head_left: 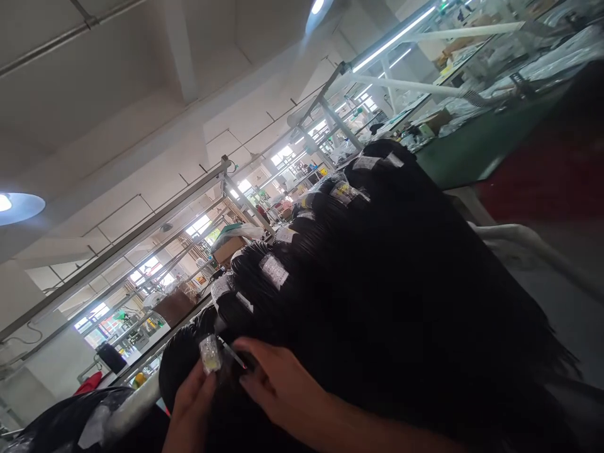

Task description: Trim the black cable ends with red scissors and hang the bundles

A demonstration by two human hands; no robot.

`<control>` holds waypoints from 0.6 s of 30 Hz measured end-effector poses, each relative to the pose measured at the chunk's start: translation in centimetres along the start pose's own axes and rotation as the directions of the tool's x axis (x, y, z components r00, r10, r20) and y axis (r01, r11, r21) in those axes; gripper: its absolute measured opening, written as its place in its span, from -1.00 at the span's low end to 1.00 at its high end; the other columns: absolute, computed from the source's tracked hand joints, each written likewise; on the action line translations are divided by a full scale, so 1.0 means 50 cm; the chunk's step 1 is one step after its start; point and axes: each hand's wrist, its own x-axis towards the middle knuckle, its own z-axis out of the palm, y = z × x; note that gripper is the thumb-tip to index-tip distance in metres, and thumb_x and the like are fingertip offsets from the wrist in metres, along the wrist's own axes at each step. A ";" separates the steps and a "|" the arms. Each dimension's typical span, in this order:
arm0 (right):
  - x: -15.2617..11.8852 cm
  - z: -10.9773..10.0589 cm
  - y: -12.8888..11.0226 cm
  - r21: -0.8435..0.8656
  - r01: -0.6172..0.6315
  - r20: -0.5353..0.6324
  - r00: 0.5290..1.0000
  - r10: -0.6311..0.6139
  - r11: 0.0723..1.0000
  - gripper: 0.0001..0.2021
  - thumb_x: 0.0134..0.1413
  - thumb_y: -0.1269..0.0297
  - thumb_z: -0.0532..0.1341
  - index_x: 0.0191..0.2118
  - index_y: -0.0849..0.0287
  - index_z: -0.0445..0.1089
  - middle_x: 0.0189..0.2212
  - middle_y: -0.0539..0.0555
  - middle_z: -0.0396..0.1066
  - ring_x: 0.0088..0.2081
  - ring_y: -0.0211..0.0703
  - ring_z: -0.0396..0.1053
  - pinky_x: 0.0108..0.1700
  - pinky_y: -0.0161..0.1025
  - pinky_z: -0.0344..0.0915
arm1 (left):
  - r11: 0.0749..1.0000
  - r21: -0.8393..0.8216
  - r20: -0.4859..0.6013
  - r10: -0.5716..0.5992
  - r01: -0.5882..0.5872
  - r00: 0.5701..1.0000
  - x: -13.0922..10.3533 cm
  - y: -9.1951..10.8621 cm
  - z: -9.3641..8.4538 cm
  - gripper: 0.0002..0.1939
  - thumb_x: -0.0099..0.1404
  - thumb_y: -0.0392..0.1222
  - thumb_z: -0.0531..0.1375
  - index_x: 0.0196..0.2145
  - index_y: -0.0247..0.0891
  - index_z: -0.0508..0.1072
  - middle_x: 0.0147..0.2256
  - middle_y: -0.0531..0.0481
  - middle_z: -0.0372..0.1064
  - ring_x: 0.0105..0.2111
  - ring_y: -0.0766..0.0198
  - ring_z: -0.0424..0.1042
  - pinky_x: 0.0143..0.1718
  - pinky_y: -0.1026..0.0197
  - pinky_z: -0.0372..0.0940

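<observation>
Your left hand (191,402) pinches the taped end (210,353) of a black hair bundle (184,358); your right hand (278,384), fingers loosely curled, rests on the neighbouring bundles (377,283) stacked in a row.

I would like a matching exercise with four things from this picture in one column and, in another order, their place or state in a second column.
Things:
1. left hand
2. right hand
3. black hair bundles
4. round lamp

Places or states:
A. lit, at the far left edge under the ceiling
B. lying in a long row, tied with pale bands
C. fingers at the clear-wrapped band of the nearest bundle
D. resting on the dark hair, fingertips beside a thin tool

Pairs: 1-C, 2-D, 3-B, 4-A
</observation>
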 end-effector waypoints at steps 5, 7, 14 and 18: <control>0.030 0.017 -0.004 0.164 -0.015 0.003 1.000 0.015 0.986 -0.54 0.06 0.36 0.10 0.12 0.11 0.14 -0.18 0.03 0.39 -0.48 -0.38 0.30 -0.25 -0.34 0.29 | 1.000 -0.002 0.031 0.022 -0.022 0.999 0.003 -0.010 -0.003 -0.39 -0.02 0.01 0.22 0.02 -0.16 0.31 -0.10 -0.11 0.49 0.01 -0.01 0.35 0.14 -0.09 0.13; 0.027 0.023 -0.010 0.171 0.020 -0.021 1.000 -0.017 0.985 -0.53 0.03 0.38 0.12 0.11 0.10 0.16 -0.10 0.04 0.34 -0.43 -0.37 0.32 -0.25 -0.35 0.30 | 0.997 0.048 0.002 0.063 -0.063 0.998 0.008 -0.017 -0.011 -0.40 -0.03 0.02 0.23 -0.01 -0.16 0.33 -0.08 -0.10 0.47 0.04 -0.01 0.32 0.18 -0.08 0.08; 0.000 0.051 -0.026 0.045 0.294 0.276 0.915 -0.295 0.955 -0.54 0.07 0.37 0.12 0.13 0.02 0.14 -0.08 -0.01 0.34 -0.16 -0.29 0.33 -0.12 -0.44 0.25 | 0.835 0.536 -0.170 0.250 -0.123 0.953 0.048 -0.026 -0.066 -0.56 -0.15 0.11 0.28 -0.31 -0.19 0.51 -0.37 -0.08 0.54 -0.12 -0.07 0.41 0.02 -0.06 0.25; -0.008 0.091 -0.013 -0.059 0.346 0.364 0.881 -0.302 0.936 -0.64 0.19 0.24 0.05 0.10 -0.01 0.19 -0.03 -0.02 0.33 -0.09 -0.26 0.33 -0.16 -0.45 0.29 | 0.734 0.679 -0.263 0.256 -0.010 0.930 0.049 -0.021 -0.070 -0.57 -0.05 0.11 0.19 -0.28 -0.19 0.50 -0.41 -0.09 0.52 -0.23 -0.07 0.44 0.00 -0.15 0.22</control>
